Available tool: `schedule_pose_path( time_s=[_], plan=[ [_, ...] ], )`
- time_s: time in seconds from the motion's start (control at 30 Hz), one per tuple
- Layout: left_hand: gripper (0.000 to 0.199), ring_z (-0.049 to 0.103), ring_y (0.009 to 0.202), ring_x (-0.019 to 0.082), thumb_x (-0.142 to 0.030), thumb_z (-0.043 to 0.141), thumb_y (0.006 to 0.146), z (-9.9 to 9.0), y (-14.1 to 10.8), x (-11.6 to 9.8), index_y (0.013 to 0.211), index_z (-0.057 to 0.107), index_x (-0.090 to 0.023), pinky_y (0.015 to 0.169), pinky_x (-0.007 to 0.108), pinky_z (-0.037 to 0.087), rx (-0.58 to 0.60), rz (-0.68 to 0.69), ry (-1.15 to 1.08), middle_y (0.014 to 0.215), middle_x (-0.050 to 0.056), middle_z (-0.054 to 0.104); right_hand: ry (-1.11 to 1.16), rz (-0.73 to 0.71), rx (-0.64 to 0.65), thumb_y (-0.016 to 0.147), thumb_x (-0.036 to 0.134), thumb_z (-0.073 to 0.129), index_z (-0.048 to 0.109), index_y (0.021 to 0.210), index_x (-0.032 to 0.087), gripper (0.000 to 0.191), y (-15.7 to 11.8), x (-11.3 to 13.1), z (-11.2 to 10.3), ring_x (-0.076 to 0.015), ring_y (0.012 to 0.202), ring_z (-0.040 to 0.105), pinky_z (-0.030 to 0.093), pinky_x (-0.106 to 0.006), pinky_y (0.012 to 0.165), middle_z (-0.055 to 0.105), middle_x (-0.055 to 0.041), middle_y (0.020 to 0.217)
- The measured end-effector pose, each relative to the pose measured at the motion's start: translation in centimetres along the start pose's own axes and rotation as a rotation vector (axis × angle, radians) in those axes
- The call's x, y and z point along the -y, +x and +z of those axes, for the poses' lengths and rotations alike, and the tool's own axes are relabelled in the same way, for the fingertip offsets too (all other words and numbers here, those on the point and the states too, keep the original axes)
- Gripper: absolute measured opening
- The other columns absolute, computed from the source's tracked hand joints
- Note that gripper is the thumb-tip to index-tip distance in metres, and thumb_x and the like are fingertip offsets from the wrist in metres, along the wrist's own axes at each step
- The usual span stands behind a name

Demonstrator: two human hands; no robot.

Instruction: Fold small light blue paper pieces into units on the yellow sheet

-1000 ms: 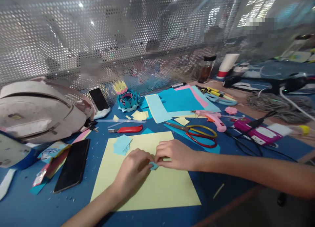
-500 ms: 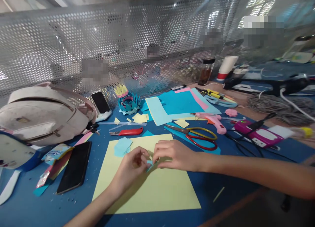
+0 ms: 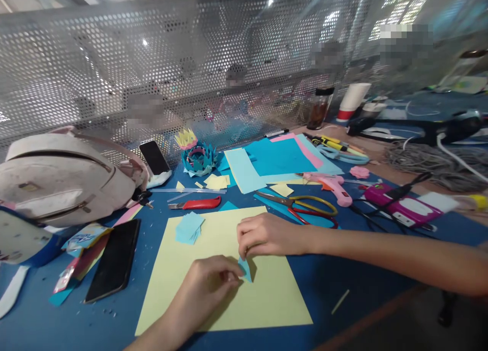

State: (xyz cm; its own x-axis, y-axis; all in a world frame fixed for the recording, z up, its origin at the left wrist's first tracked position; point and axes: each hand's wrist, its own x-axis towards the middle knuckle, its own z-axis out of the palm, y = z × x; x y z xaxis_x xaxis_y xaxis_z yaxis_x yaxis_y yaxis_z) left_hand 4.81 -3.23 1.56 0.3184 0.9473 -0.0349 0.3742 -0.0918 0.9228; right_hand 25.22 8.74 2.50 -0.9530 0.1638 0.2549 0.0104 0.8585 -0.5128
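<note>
Between my two hands is a small light-blue piece of paper (image 3: 246, 270), folded to a point that aims down and right. My left hand (image 3: 213, 280) pinches its left edge between thumb and fingers. From above, the fingertips of my right hand (image 3: 263, 234) close on its top corner. Beneath both hands lies a large pale-yellow sheet (image 3: 267, 305). A stack of small light-blue paper squares (image 3: 189, 228) rests on the sheet's upper left. Part of the folded piece is hidden by my fingers.
Behind the sheet lie a red utility knife (image 3: 200, 203) and scissors (image 3: 301, 203). A pink glue gun (image 3: 331, 183) sits farther right. At the back stands a blue paper flower (image 3: 198, 160). Left are a black phone (image 3: 114, 262) and a pale backpack (image 3: 64, 178).
My left hand has shifted right and down, and its pinch is now at the paper's left edge. The light-blue paper has turned and shows more of its pointed shape.
</note>
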Motion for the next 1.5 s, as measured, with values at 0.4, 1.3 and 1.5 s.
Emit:
schedule_pose_path(
  time_s=[0.4,1.3,1.5],
  plan=[
    [0.046,0.064,0.09,0.015,-0.008,0.047,0.091,0.7,-1.7,-0.1,0.133,0.056,-0.023,0.085,0.025,0.052,0.035,0.133,0.11,0.114,0.006,0.066,0.037,0.449,-0.133,0.086,0.033,0.07,0.067,0.094,0.02,0.015,0.2,1.6,1.3,-0.0114,0.065,0.059,0.037,-0.022,0.06,0.07,0.0024,0.082],
    [0.062,0.058,0.097,0.025,-0.044,0.018,0.107,3.1,-2.2,4.3,0.12,0.067,-0.009,0.086,0.038,0.037,-0.313,0.563,1.129,0.109,0.01,0.071,-0.33,0.006,-0.171,0.098,0.024,0.055,0.067,0.085,0.021,0.018,-0.8,-0.2,3.3,-0.012,0.07,0.049,0.031,-0.028,0.06,0.065,0.0017,0.083],
    [0.057,0.058,0.107,0.024,-0.048,0.026,0.106,2.3,-2.1,4.5,0.124,0.066,-0.012,0.087,0.035,0.038,-0.291,0.581,1.136,0.128,0.009,0.066,-0.388,-0.032,-0.187,0.096,0.016,0.055,0.061,0.074,0.019,0.022,-0.6,-0.3,3.2,-0.012,0.068,0.046,0.029,-0.027,0.058,0.065,0.0025,0.082]
  ],
)
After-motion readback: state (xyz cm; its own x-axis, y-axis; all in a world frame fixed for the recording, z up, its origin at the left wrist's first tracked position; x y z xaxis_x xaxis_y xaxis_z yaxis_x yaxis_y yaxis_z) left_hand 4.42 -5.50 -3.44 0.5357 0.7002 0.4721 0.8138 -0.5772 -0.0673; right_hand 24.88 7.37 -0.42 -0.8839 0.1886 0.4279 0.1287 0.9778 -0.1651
